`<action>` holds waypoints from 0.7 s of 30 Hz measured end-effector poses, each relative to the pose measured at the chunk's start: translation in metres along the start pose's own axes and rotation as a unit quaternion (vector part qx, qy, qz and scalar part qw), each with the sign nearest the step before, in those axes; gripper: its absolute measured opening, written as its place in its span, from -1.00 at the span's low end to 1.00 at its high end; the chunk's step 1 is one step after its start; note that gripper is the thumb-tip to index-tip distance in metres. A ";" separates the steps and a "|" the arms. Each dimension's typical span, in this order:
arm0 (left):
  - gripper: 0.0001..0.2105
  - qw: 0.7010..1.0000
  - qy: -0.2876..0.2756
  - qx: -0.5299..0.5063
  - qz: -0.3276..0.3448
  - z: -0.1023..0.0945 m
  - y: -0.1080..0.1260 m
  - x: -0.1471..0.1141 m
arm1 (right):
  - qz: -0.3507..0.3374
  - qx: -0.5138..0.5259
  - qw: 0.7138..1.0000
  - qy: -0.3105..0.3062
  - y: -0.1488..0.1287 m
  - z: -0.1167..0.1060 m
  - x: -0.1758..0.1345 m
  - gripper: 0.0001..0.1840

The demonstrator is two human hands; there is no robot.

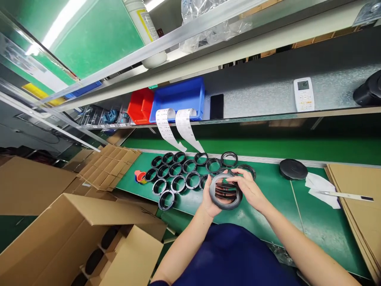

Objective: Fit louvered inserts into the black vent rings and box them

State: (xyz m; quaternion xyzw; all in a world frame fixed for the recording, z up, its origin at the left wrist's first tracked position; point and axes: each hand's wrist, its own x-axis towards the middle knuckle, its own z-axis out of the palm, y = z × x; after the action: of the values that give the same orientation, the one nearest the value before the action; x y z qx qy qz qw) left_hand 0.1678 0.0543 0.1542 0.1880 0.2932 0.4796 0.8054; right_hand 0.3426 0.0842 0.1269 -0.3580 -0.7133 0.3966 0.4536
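A black louvred vent ring was held above the near edge of the green bench, cupped in the left hand and pinched at its rim by the right hand, while some twenty black rings were laid out in rows toward the far edge, apparently already handled.

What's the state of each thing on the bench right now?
Left hand: gripping the round vent from the left.
Right hand: fingers on the vent's upper right rim.
Round vent: held above the green mat, slats facing the camera.
Black rings: lying flat in rows on the green mat.
Black lid: flat, apart from the rings.
Cardboard box: flaps open.
Label strips: hanging off the shelf.
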 end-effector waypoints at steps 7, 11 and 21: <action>-0.37 0.990 0.011 -0.142 -0.012 -0.005 0.005 -0.007 | 0.037 0.018 0.999 -0.010 -0.006 0.010 -0.008 -0.41; -0.38 0.984 0.054 -0.170 -0.013 -0.019 0.002 -0.006 | -0.037 -0.059 0.997 -0.029 0.002 0.021 -0.019 -0.44; -0.38 0.973 0.158 -0.119 -0.120 -0.056 -0.020 -0.005 | 0.013 -0.187 0.949 -0.253 0.046 0.062 -0.020 0.29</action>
State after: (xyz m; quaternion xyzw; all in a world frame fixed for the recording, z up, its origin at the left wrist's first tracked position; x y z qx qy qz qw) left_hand 0.1427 0.0415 0.1013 -0.0234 0.3777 0.4347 0.8172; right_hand 0.2983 0.0710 0.0616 -0.3341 -0.8610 0.3396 0.1781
